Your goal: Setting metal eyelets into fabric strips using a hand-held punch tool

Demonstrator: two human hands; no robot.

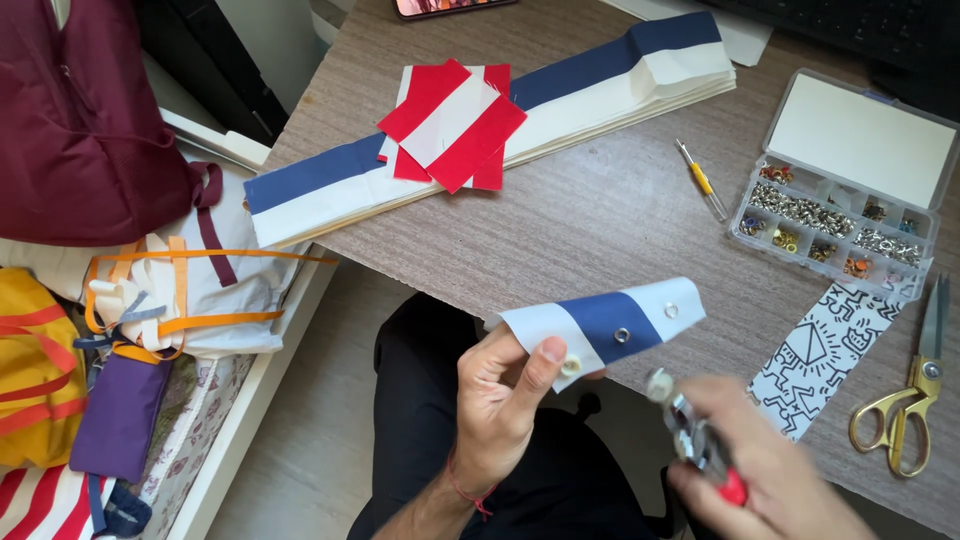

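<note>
Blue-and-white fabric strip [600,322] sits pinched in the left hand [500,410] — thumb clamped over its near end beside a white snap, the strip held in the air above the person's lap, just off the counter [600,220] edge; its long axis runs up and to the right, past two metal eyelets; the right hand [770,470] — blurred, its grip clenched on red-handled snap pliers [695,440] — lies just below and right of the strip, the pliers' metal head nearest the strip's lower edge, not touching it that I can tell.
</note>
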